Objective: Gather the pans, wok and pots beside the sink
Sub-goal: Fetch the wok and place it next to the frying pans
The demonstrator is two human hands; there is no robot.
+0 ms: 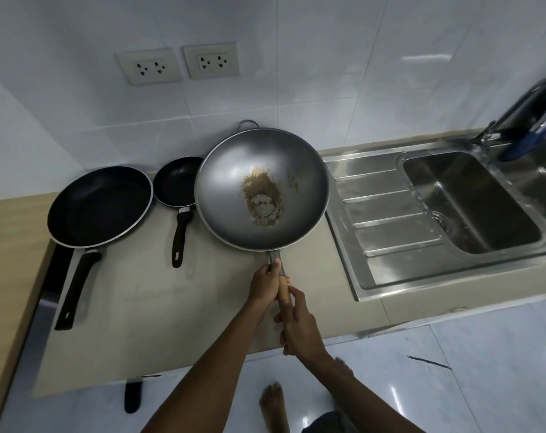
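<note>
Both hands are closed around the long handle of the wide grey steel wok, whose bowl carries a patch of brown residue: the left hand grips high, close to the bowl, and the right hand wraps the wooden end lower down. The wok sits just left of the stainless steel sink and its ribbed drainboard, over the beige surface; whether its base rests there or hangs slightly above is hard to tell from this angle. Its rim overlaps the small black frying pan, and the large black non-stick frying pan lies further left. No pots are in view, so the gathering looks only partly done. To set the wok down well, lower it level with both hands, keep the rim off the small pan, and point the handle toward the front edge without letting it overhang, since a round-bottomed wok may rock once released.
</note>
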